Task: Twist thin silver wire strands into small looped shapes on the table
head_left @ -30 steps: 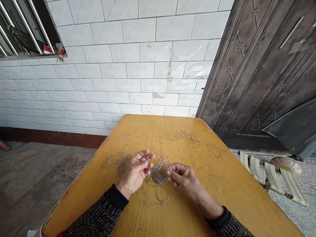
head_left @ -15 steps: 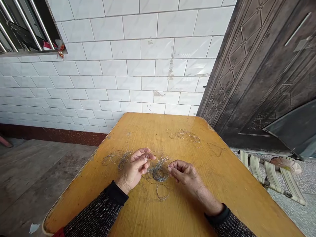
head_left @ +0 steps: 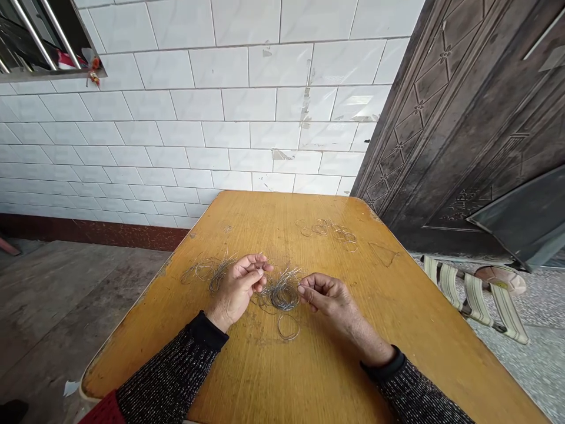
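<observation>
My left hand (head_left: 241, 285) is closed, thumb against the fingers, pinching a thin wire that hardly shows. Opposite it, my right hand (head_left: 329, 297) pinches what looks like the same fine wire between thumb and forefinger. Between and just below the hands, a tangled bundle of wire (head_left: 283, 294) lies on the wooden table (head_left: 273, 383). A single small wire ring (head_left: 288, 327) rests nearer to me. Left of my left hand is another loose heap of wire (head_left: 205, 271), partly hidden behind that hand.
Several wire loops (head_left: 329, 228) lie toward the table's far right, with a thin bent strand (head_left: 385, 253) beside them. A white tiled wall (head_left: 220, 138) stands behind the table. On the right are a dark carved door (head_left: 441, 129) and a striped strap seat (head_left: 477, 299).
The camera view has tilted slightly downward, so the wall and table appear shifted. Both hands keep nearly the same pinch and place over the bundle; the left fingers have drawn slightly closer together.
</observation>
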{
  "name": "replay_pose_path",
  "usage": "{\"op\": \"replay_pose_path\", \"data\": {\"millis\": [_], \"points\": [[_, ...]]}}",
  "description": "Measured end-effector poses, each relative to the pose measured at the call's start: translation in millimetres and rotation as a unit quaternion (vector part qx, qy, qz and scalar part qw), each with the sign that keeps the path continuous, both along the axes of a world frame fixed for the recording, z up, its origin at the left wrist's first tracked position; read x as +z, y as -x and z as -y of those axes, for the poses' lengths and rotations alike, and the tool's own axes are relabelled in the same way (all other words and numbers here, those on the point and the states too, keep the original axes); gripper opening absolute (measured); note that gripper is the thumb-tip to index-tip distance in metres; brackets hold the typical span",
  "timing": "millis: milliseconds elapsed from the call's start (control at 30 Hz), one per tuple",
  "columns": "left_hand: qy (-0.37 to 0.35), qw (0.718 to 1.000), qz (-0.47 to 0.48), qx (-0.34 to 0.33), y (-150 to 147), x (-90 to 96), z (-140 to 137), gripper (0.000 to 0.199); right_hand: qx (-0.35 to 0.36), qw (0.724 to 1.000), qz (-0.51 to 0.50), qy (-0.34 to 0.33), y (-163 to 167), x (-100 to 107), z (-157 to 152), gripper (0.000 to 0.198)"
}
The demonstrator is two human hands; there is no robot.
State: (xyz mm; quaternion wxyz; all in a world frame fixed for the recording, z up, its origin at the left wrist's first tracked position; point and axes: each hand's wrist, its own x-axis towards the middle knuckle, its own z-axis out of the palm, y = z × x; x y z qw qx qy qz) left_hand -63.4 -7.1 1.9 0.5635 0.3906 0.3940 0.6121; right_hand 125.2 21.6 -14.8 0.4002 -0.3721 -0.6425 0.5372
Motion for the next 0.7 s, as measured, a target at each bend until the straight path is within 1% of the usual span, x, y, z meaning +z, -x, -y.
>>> {"op": "replay_pose_path", "data": {"millis": [167, 500, 700], "points": [[0.007, 1.0, -0.008, 0.008, -0.3, 1.8, 0.4, 0.024, -0.001, 1.0, -0.007, 0.009, 0.1, 1.9, 0.9, 0.036], [-0.001, 1.0, -0.006, -0.021, 0.9, -1.8, 0.1, 0.024, 0.001, 1.0, -0.003, 0.003, 0.7, -3.9, -1.8, 0.034], [-0.001, 1.0, -0.01, -0.005, 1.4, -1.4, 0.1, 0.024, 0.002, 1.0, -0.001, 0.005, 0.7, -4.0, -2.3, 0.034]]}}
